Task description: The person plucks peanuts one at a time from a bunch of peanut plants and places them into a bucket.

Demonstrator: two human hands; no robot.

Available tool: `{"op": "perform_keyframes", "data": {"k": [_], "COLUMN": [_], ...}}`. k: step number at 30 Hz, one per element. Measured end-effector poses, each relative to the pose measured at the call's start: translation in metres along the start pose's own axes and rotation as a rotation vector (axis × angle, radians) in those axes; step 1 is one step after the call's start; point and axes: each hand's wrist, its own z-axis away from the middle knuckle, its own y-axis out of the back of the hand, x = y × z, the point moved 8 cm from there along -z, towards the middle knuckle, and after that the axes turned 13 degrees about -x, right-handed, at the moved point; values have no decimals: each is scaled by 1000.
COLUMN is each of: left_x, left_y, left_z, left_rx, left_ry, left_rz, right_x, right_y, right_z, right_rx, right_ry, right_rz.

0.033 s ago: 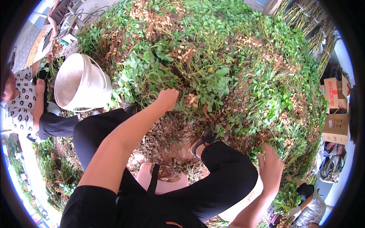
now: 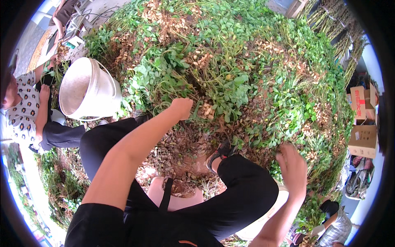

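Observation:
In the middle, my left hand (image 2: 181, 108) is closed around the stems of a peanut plant (image 2: 175, 84). A cluster of pale peanuts (image 2: 206, 110) with roots lies just right of that fist. Off to the right, my right hand (image 2: 293, 165) hovers beyond my right knee, slightly blurred. Its fingers are loosely bent, with the thumb apart, and nothing shows in them. Below it a pale bucket (image 2: 273, 210) stands partly hidden behind my thigh and forearm.
A heap of peanut plants (image 2: 263, 78) spreads ahead. A white bucket (image 2: 111, 96) stands at left beside a seated person (image 2: 26, 103). A pink stool (image 2: 187, 201) shows between my legs. Cardboard boxes (image 2: 364, 138) stand at right. Another person's sleeve (image 2: 335, 230) is at lower right.
My right hand has moved a little farther from me, up and away from the pale bucket. My left hand stays on the stems, almost in place.

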Motion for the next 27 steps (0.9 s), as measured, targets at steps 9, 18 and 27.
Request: {"op": "perform_keyframes", "data": {"k": [9,18,27], "left_x": [4,6,-51], "left_y": [134,95,112], "left_z": [232,236,239], "left_rx": [714,662,988], "left_ry": [-488,-417,-261], "left_rz": [194,408,750], "right_x": [-68,-117,-164], "right_y": [-102,-221,-26], "right_z": [-369,-382,-268], "right_rx": [-311,-277,72], "right_ry": [134,-56,115], "right_rz": [-75,-283,-559]}}
